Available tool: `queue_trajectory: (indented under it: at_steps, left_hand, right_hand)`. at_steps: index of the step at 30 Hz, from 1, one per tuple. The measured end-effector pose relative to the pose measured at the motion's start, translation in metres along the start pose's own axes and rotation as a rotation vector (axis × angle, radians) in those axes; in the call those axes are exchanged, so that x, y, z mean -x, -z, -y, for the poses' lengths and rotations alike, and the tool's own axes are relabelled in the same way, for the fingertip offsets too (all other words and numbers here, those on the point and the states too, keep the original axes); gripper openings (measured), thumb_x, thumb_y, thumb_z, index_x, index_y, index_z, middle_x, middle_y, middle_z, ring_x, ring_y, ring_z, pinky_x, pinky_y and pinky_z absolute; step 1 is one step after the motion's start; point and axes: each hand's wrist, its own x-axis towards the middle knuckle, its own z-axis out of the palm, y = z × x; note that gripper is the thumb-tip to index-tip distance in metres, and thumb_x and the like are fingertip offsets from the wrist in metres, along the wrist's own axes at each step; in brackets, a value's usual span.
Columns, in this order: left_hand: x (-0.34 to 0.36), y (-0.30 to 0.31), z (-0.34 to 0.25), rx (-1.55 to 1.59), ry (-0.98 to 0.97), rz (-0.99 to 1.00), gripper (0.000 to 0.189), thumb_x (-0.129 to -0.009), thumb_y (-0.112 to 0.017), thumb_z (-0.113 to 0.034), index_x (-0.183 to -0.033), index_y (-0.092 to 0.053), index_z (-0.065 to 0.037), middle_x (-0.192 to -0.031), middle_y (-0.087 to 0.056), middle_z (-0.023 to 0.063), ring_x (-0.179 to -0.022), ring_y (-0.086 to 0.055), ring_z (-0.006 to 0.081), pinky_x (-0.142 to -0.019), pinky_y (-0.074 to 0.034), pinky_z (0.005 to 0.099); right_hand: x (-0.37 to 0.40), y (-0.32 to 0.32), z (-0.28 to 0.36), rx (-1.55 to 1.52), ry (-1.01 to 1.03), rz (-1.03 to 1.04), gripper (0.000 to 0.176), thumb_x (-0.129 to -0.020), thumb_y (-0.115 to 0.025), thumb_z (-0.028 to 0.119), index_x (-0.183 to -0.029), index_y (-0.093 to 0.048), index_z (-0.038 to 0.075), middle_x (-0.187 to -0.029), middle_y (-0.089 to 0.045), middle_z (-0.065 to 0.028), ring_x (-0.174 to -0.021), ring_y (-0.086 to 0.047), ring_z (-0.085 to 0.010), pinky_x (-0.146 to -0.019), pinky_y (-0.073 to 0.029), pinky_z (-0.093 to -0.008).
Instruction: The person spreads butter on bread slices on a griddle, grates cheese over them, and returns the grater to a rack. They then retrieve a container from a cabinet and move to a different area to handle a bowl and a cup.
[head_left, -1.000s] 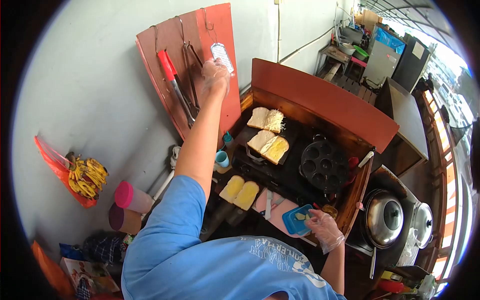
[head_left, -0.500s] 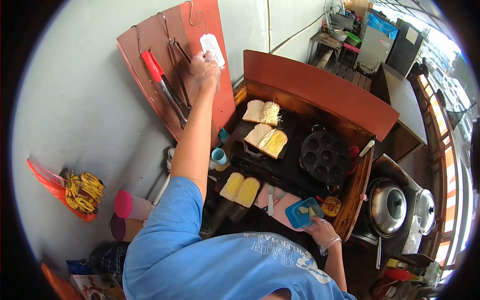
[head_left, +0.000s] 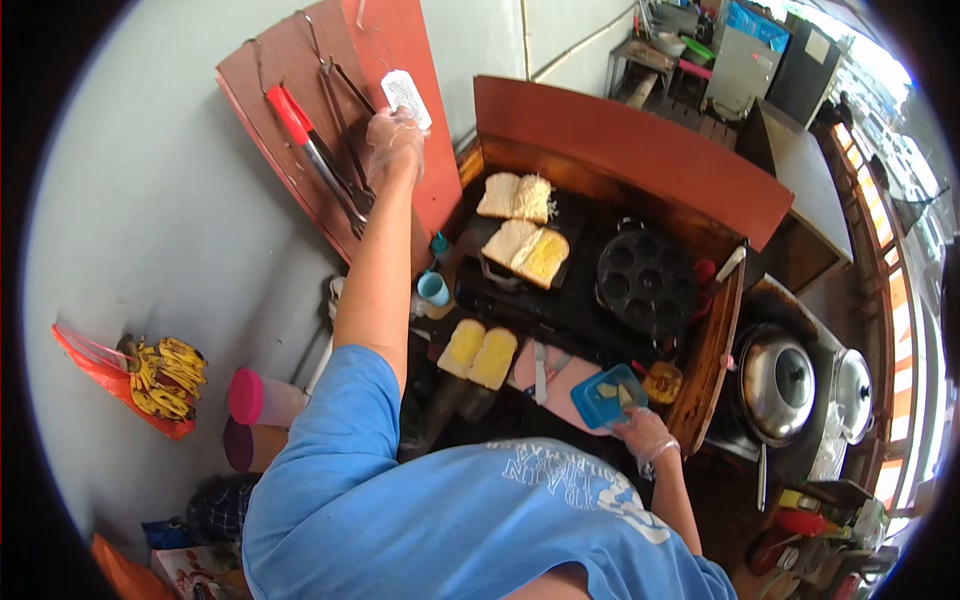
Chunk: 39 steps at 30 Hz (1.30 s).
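My left hand [head_left: 396,148], in a clear plastic glove, is raised to the red board and closed on a flat white grater [head_left: 406,99] by its lower end. My right hand [head_left: 643,437], gloved too, holds the near corner of a blue container [head_left: 605,396] with pale pieces inside. The container rests over a pink cutting board [head_left: 568,381], where a knife [head_left: 541,373] lies. Bread slices with yellow spread [head_left: 477,354] are left of the board. On the griddle are two more pairs of slices, one with grated shreds [head_left: 532,198], one partly yellow [head_left: 543,256].
Red-handled tongs [head_left: 307,140] hang on the red board [head_left: 428,60]. A round black molded pan [head_left: 647,285] stands on the griddle's right. Farther right is a lidded pot [head_left: 777,385]. Bananas [head_left: 168,376] hang at the left wall, above pink-lidded jars [head_left: 265,398].
The view has shifted slightly. The grater's upper end now stands apart from the wire hook, and its perforated face shows more clearly. My right hand remains at the blue container.
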Motion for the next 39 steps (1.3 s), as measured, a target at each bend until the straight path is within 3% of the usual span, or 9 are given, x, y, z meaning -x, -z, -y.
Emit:
queue_trajectory:
  at_steps: [3, 5, 10, 11, 13, 14, 18, 26, 39]
  left_hand:
    - [0.017, 0.007, 0.023, 0.126, 0.12, 0.156, 0.032, -0.101, -0.057, -0.012, -0.125, -0.056, 0.009, -0.091, -0.071, 0.0143, -0.075, -0.071, 0.0181, -0.065, -0.057, 0.0295]
    - [0.052, 0.015, 0.046, 0.122, 0.105, 0.223, 0.031, -0.1, -0.057, -0.011, -0.124, -0.056, 0.009, -0.091, -0.07, 0.0129, -0.075, -0.07, 0.017, -0.065, -0.056, 0.0288]
    - [0.18, 0.031, 0.117, 0.281, 0.183, 0.535, 0.023, -0.097, -0.057, 0.0, -0.119, -0.061, 0.006, -0.082, -0.062, 0.003, -0.071, -0.057, 0.0109, -0.066, -0.051, 0.0265]
    - [0.223, 0.041, 0.127, -0.268, -0.103, 0.729, 0.02, -0.096, -0.057, -0.002, -0.115, -0.064, 0.0, -0.08, -0.061, 0.0002, -0.071, -0.056, 0.0096, -0.066, -0.051, 0.0279]
    - [0.314, 0.056, 0.134, -0.378, -0.287, 0.992, 0.02, -0.093, -0.062, -0.018, -0.105, -0.068, -0.003, -0.089, -0.071, 0.0133, -0.079, -0.069, 0.0262, -0.073, -0.055, 0.0384]
    - [0.351, 0.06, 0.16, -0.385, -0.036, 1.31, 0.023, -0.091, -0.065, -0.022, -0.104, -0.07, -0.004, -0.099, -0.072, 0.0208, -0.092, -0.07, 0.0389, -0.08, -0.055, 0.0422]
    - [0.463, 0.069, 0.246, -0.704, -0.566, 1.784, 0.019, -0.09, -0.058, -0.016, -0.098, -0.068, -0.002, -0.108, -0.069, 0.0189, -0.098, -0.068, 0.0378, -0.086, -0.055, 0.0454]
    - [0.538, 0.031, 0.286, -0.759, -0.975, 1.423, 0.012, -0.084, -0.058, -0.012, -0.092, -0.067, -0.009, -0.092, -0.066, 0.0109, -0.079, -0.068, 0.0264, -0.059, -0.056, 0.042]
    - [0.476, 0.07, 0.222, -0.425, -1.131, 1.575, 0.013, -0.079, -0.067, -0.013, -0.091, -0.064, -0.009, -0.084, -0.063, 0.0081, -0.079, -0.066, 0.0239, -0.071, -0.05, 0.0388]
  right_hand:
    - [-0.024, -0.037, -0.049, -0.01, -0.124, -0.066, 0.039, -0.089, -0.061, 0.028, -0.113, -0.07, 0.0, -0.122, -0.065, -0.0263, -0.117, -0.062, -0.039, -0.099, -0.049, -0.0462]
    - [-0.038, -0.065, -0.093, 0.453, 0.327, -0.05, 0.033, -0.083, -0.065, 0.021, -0.112, -0.069, 0.006, -0.098, -0.072, -0.0204, -0.099, -0.068, -0.0355, -0.085, -0.055, -0.0447]
    - [-0.041, -0.07, -0.091, -0.254, -0.252, 0.091, 0.031, -0.095, -0.058, 0.028, -0.101, -0.064, -0.002, -0.078, -0.07, -0.0164, -0.068, -0.07, -0.0296, -0.065, -0.057, -0.0414]
    - [-0.04, -0.062, -0.079, -0.547, -0.505, 0.105, 0.034, -0.095, -0.059, 0.027, -0.099, -0.062, -0.006, -0.079, -0.069, -0.0191, -0.066, -0.069, -0.0306, -0.065, -0.058, -0.0413]
    - [-0.053, -0.091, -0.101, -0.769, -0.538, 0.034, 0.051, -0.095, -0.058, 0.045, -0.102, -0.062, -0.006, -0.074, -0.066, -0.0136, -0.062, -0.068, -0.0258, -0.051, -0.054, -0.0387]
    - [-0.055, -0.097, -0.102, -0.781, -0.557, 0.031, 0.051, -0.095, -0.058, 0.045, -0.102, -0.062, -0.006, -0.074, -0.066, -0.0136, -0.062, -0.068, -0.0258, -0.051, -0.054, -0.0387]
    - [-0.077, -0.118, -0.106, -0.961, -0.529, -0.036, 0.047, -0.096, -0.058, 0.039, -0.104, -0.061, -0.007, -0.08, -0.067, -0.0162, -0.061, -0.067, -0.026, -0.051, -0.056, -0.0364]
    - [-0.067, -0.135, -0.142, -1.209, -0.418, -0.288, 0.032, -0.096, -0.056, 0.019, -0.11, -0.056, -0.01, -0.087, -0.065, -0.0207, -0.068, -0.071, -0.0302, -0.057, -0.061, -0.0381]
    - [-0.05, -0.138, -0.173, -1.227, -0.428, -0.255, 0.026, -0.095, -0.059, 0.015, -0.109, -0.057, -0.007, -0.094, -0.065, -0.0216, -0.077, -0.071, -0.0319, -0.06, -0.06, -0.0392]
